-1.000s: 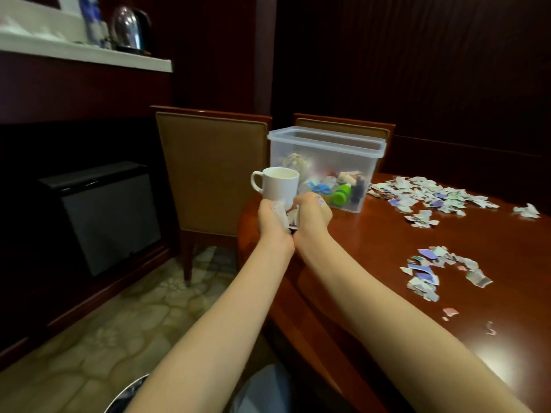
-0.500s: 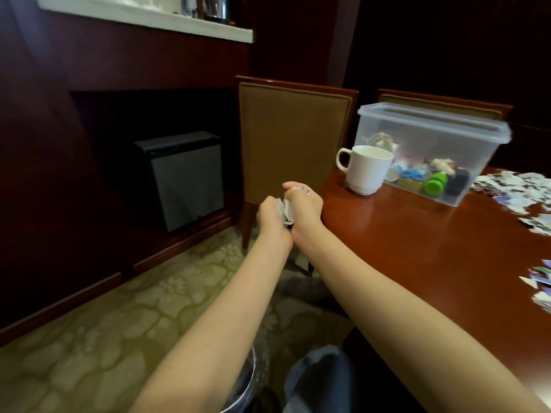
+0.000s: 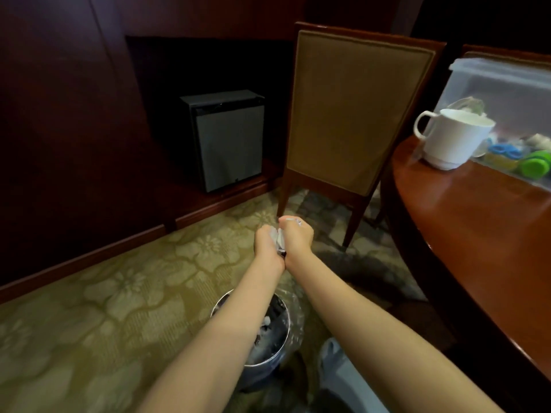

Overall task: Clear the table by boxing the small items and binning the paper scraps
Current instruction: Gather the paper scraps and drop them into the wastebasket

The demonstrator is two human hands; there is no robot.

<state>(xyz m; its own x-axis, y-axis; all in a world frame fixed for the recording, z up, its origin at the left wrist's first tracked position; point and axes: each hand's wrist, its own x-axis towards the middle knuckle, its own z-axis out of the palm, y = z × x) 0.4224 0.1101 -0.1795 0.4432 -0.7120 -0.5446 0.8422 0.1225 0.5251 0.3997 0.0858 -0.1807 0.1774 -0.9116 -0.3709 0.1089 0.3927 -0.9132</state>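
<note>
Hands: two, bare. The left hand point(image 3: 266, 244) and right hand point(image 3: 299, 237) are pressed together side by side, held out over the carpet just past the bin.
Fingers: on both hands they are curled inward and closed round one bundle, which is squeezed between the palms.
Scraps: one wad of white paper scraps point(image 3: 279, 239) shows in the gap between the two hands. I cannot count the pieces in it.
Bin: one round shiny metal bin point(image 3: 288, 326) with a clear liner stands on the floor under the left forearm. The pale scraps inside it are too blurred to count.
Box: one clear plastic box point(image 3: 507, 96) sits on the bench at the far right. One green piece point(image 3: 535, 163) and one blue piece point(image 3: 504, 149) show through its wall, and the rest I cannot make out.
Mug: one white mug point(image 3: 453, 138) stands upright in front of the box, near the bench edge, with its handle to the left.
Bench: one glossy reddish wooden bench point(image 3: 477, 239) with a curved edge.
Chairs: two. One tan-backed wooden chair point(image 3: 357, 108) stands beside the bench, and only the top of a second chair point(image 3: 507, 52) shows behind the box.
Cabinet: one small grey-fronted black cabinet point(image 3: 228, 141) sits in the dark wood recess.
Floor: green-gold floral carpet point(image 3: 119, 293).
</note>
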